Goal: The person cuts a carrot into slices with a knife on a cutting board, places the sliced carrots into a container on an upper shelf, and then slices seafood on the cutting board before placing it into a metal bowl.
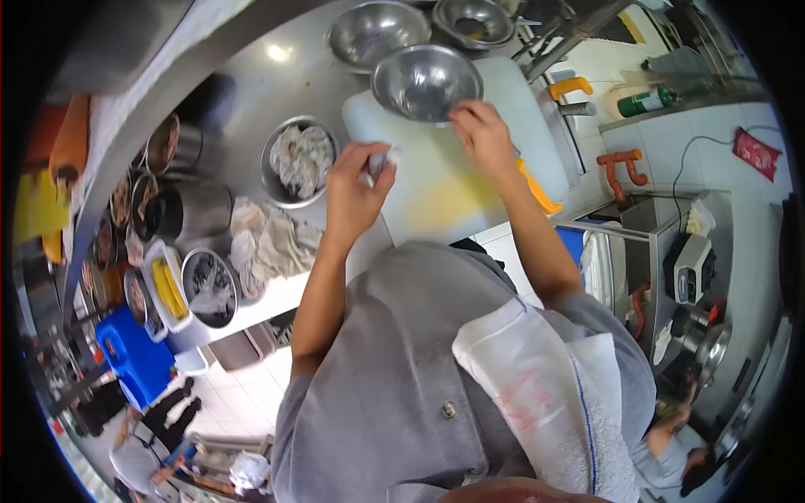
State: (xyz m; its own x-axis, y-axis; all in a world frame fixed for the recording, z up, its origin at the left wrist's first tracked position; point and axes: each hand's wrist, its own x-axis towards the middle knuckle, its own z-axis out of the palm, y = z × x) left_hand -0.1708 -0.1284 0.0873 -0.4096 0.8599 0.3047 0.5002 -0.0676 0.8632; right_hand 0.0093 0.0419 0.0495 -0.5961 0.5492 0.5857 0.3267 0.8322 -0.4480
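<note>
My left hand (356, 189) is closed around a small pale grey piece (379, 164) that looks like a raw shrimp, partly hidden by the fingers. Left of it stands a metal bowl of raw shrimp (300, 161). My right hand (482, 134) has its thumb and fingers at the near right rim of a shiny steel bowl (423, 82), which looks bare inside. That bowl rests on a white cutting board (511, 109) with a yellow stain. Beside my right forearm lies an orange handle (537, 189); what it belongs to is mostly hidden.
Two more steel bowls (377, 33) (476, 21) stand behind the board. On the left are a crumpled cloth (281, 239), a steel pot (197, 210) and a bowl with dark contents (210, 285). A person (142, 457) is at lower left, another (667, 453) at lower right.
</note>
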